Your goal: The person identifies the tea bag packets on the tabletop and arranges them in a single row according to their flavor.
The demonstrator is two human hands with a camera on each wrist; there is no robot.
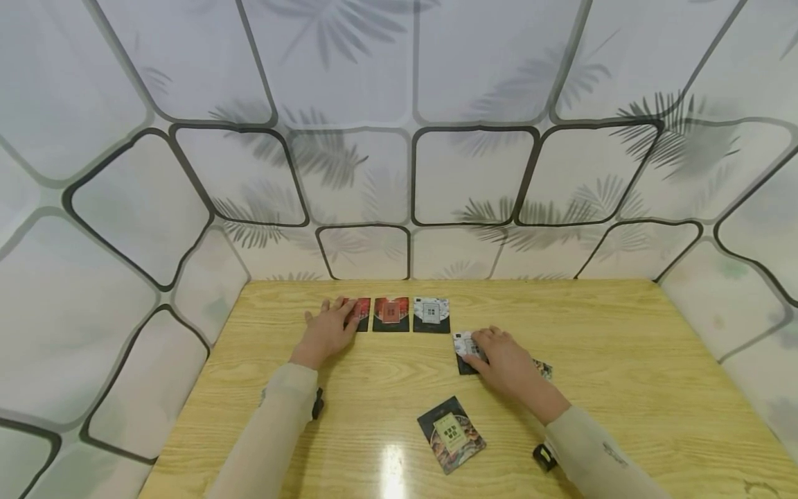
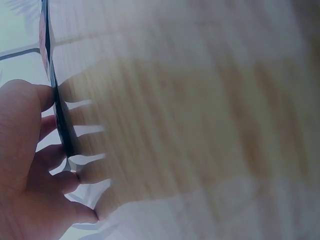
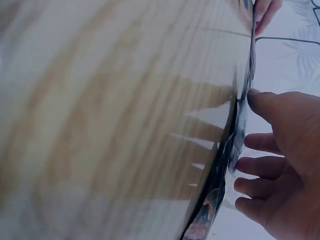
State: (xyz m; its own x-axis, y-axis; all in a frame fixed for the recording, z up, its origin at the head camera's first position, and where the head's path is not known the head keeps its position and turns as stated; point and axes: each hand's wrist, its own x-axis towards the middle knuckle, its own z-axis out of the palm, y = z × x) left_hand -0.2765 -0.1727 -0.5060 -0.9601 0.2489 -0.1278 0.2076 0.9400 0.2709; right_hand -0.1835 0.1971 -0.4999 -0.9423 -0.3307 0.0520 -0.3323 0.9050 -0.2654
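In the head view my left hand (image 1: 327,333) rests, fingers spread, on a flat red-and-black packet (image 1: 365,319) at the left end of a row. Beside that packet lie a matching red-and-black packet (image 1: 391,314) and a white-and-black packet (image 1: 431,315). Right of and nearer than the row, my right hand (image 1: 508,364) lies over another white-and-black packet (image 1: 463,350), covering its right part. The right wrist view has its fingertips and thumb on that packet's face. Partly hidden under this hand is a packet with a food picture (image 1: 544,369).
A dark packet with a yellow label (image 1: 451,434) lies askew nearer the front of the wooden table (image 1: 648,388). Patterned fabric walls (image 1: 474,180) enclose the table's back and sides. Each wrist wears a small black device (image 1: 545,457).
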